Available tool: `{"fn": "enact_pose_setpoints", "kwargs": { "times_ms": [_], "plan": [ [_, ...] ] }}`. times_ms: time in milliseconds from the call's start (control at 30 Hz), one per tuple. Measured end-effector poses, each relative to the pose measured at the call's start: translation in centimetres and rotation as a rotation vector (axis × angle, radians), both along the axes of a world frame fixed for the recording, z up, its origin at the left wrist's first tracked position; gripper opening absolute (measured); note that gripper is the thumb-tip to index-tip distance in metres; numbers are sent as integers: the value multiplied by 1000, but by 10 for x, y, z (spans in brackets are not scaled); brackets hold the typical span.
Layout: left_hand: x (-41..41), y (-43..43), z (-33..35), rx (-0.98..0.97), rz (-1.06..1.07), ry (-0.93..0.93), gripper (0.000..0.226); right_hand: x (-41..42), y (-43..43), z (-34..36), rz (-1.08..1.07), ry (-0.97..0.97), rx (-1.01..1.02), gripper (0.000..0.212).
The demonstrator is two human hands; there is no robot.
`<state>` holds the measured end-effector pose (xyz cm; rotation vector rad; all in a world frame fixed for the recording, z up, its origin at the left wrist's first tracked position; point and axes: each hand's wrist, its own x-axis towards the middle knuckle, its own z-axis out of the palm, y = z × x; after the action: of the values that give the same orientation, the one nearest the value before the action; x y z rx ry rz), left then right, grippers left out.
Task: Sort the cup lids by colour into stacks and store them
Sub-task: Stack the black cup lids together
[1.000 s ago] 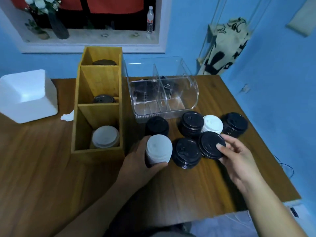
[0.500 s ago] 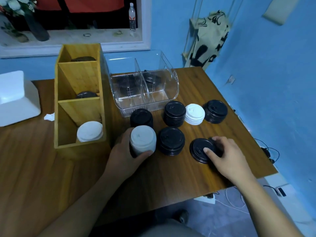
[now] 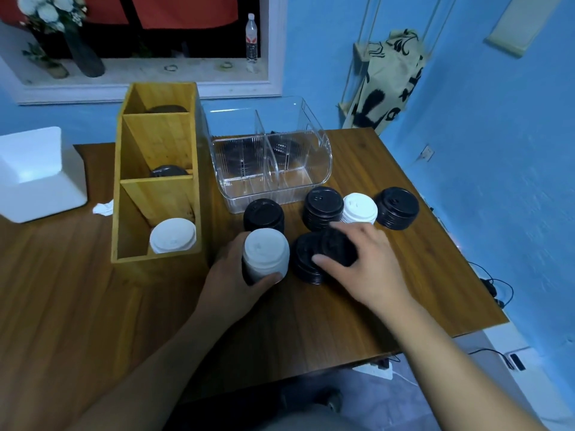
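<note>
Left hand: we find the left hand (image 3: 230,275) wrapped round a white stack (image 3: 265,256), thumb on the near side and fingers behind. The stack stands upright on the table (image 3: 93,306), with a dark band at its base.
Right hand: the right hand (image 3: 364,262) is curled, thumb and fingers pinching a black lid (image 3: 337,247) at its rim.
Lid position: it is tilted over a black stack (image 3: 306,262) between the two hands. We cannot tell whether they touch.
Beyond the hands: a second black stack (image 3: 264,214) stands just behind the left hand. Behind the right hand we note a third black stack (image 3: 322,208), white lids (image 3: 359,209) and a fourth black stack (image 3: 396,206).
Storage: a wooden rack (image 3: 158,144) stands left of the left hand, with pale lids (image 3: 172,239) in its nearest compartment and dark lids in the two beyond. A clear bin (image 3: 270,169) stands behind the stacks.
Room: a foam box (image 3: 34,172) sits far left. We record blue walls and a bottle (image 3: 251,38) on the sill.
</note>
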<state>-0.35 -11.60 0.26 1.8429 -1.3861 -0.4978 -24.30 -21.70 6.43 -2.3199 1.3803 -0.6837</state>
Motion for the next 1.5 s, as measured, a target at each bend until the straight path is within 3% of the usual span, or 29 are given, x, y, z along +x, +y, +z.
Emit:
{"fn": "enact_pose_setpoints", "kwargs": {
  "times_ms": [233,400,633,900,1067,1233,1367,1500],
  "plan": [
    [1,1,-2,-19,19,0,87,36,1,-17,37,322,-118,79],
    [2,1,-3,-10,10,10,88,40,0,-28,103,242,-20,70],
    [3,1,-6,10,18,12,91,37,-5,-36,167,249,-50,64],
    [1,3,-5,23,33,-11,94,24,-7,-16,302,289,-32,74],
    [0,3,-2,-4,29,7,92,31,-43,25,315,102,-135,50],
    [-3,5,-1,9,46,-30,95,94,-141,69,351,67,-192,27],
    [-6,7,4,50,115,-64,105,157,-217,88,320,193,-33,31],
    [-8,6,11,58,148,-69,107,204,-262,96,399,523,115,49]
  ]
}}
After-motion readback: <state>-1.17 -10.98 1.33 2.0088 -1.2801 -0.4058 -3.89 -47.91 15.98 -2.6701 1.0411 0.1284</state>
